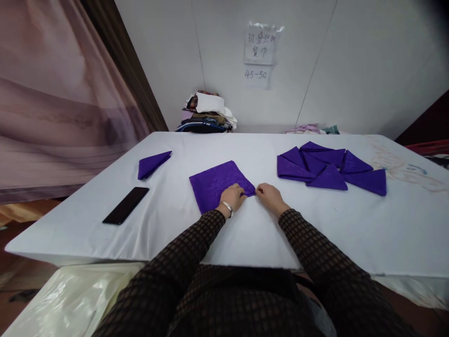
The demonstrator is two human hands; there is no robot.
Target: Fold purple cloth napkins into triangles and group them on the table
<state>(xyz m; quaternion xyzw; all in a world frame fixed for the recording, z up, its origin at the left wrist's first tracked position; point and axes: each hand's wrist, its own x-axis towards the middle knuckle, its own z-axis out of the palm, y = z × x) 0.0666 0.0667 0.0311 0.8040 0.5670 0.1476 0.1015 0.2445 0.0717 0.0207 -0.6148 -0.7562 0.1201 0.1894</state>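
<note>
A purple cloth napkin (pixel 219 180), folded into a square, lies on the white-covered table in front of me. My left hand (pixel 233 197), with a silver bracelet at the wrist, rests over its lower right part, fingers curled and gripping the cloth near the right corner. At that corner my right hand (pixel 271 197) pinches the napkin's tip between thumb and forefinger. The two hands are a short way apart. The napkin's lower edge is partly hidden behind my left hand and sleeve.
Several purple napkins folded into triangles (pixel 328 180) lie together on the right. Another folded napkin (pixel 152 164) is at the left, above a black phone (pixel 126 206). Stacked clothes (pixel 206 112) stand behind the table (pixel 168 234). Handwritten paper signs (pixel 259 49) hang on the wall.
</note>
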